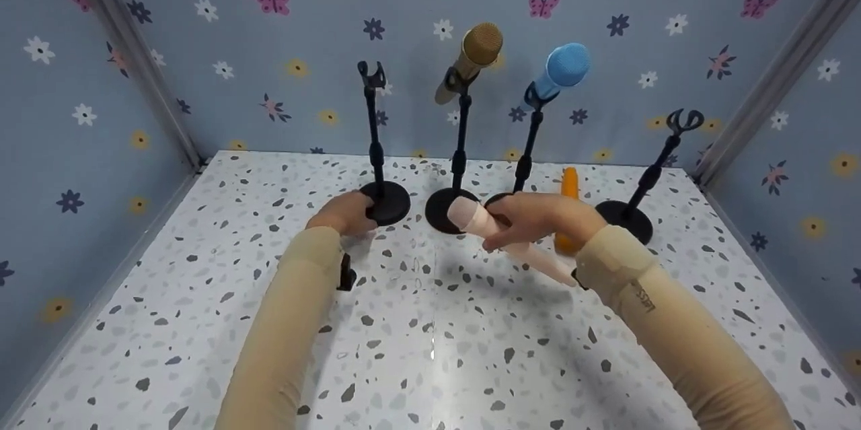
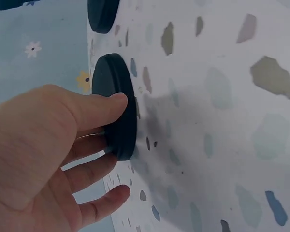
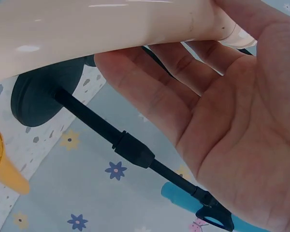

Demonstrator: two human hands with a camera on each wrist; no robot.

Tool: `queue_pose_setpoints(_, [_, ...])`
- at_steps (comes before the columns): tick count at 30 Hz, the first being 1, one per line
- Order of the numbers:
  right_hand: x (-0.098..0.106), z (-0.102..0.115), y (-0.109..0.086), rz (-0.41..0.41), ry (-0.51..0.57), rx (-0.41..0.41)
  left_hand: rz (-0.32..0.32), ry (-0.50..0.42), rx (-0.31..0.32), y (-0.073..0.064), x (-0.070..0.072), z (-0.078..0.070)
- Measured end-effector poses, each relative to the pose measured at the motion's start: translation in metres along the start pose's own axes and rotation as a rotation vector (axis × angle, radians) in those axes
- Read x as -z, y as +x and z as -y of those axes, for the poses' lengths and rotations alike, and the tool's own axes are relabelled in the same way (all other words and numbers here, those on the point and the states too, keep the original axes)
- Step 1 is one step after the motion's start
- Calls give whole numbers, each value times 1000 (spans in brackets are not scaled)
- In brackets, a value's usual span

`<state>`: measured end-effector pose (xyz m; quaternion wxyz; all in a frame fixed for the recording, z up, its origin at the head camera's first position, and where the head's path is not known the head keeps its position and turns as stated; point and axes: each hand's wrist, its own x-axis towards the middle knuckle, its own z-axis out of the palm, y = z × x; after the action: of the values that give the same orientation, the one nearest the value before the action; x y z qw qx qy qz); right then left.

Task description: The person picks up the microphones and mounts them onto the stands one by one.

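Note:
My left hand (image 1: 344,212) grips the edge of the round black base of the leftmost microphone stand (image 1: 375,140), whose clip holds no microphone. The left wrist view shows the thumb on one face of that base (image 2: 117,111) and fingers behind it. My right hand (image 1: 541,215) holds a pale pink microphone (image 1: 474,218) slanted above the table, its head pointing up and left. In the right wrist view the microphone's smooth body (image 3: 116,29) lies between thumb and fingers. Just behind that hand stands the stand with the blue microphone (image 1: 565,66).
A gold microphone (image 1: 481,46) sits in the second stand (image 1: 461,147). An orange microphone (image 1: 570,184) lies on the speckled table (image 1: 403,349). At the right is another stand (image 1: 649,177) with a bare clip. Flowered walls (image 1: 303,33) enclose the back and sides.

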<state>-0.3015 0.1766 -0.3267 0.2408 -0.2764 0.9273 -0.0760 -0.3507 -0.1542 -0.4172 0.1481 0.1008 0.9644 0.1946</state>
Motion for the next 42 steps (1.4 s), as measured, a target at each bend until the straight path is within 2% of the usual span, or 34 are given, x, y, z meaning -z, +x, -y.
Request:
queue_pose_setpoints(3, [-2, -3, -2, 7, 13, -14, -54, -18, -16, 2, 4, 2])
queue_pose_setpoints(8, [-2, -7, -2, 8, -1, -19, -269, -66, -52, 6, 11, 3])
queue_pose_setpoints(14, [-2, -6, 0, 20, 1, -31, -480, -222, -139, 11, 15, -7])
queue_pose_setpoints(17, [-3, -6, 0, 21, -6, -22, -578, -245, -191, 15, 15, -14])
queue_pose_setpoints(19, [-4, -7, 0, 19, -5, -23, -621, -255, -210, 17, 13, -18])
queue_pose_setpoints(25, [-7, -10, -1, -12, 2, -19, -630, -324, -216, 24, 11, -26])
queue_pose_setpoints(32, [-6, -8, 1, -33, -3, 0, -632, -356, -211, 26, 13, -26])
queue_pose_setpoints(37, [-7, -11, 1, -51, 1, 36, -610, -382, -179, 28, 11, -27])
queue_pose_setpoints(42, [-8, -15, -2, -59, 35, 41, -616, -391, -156, 28, 12, -30])
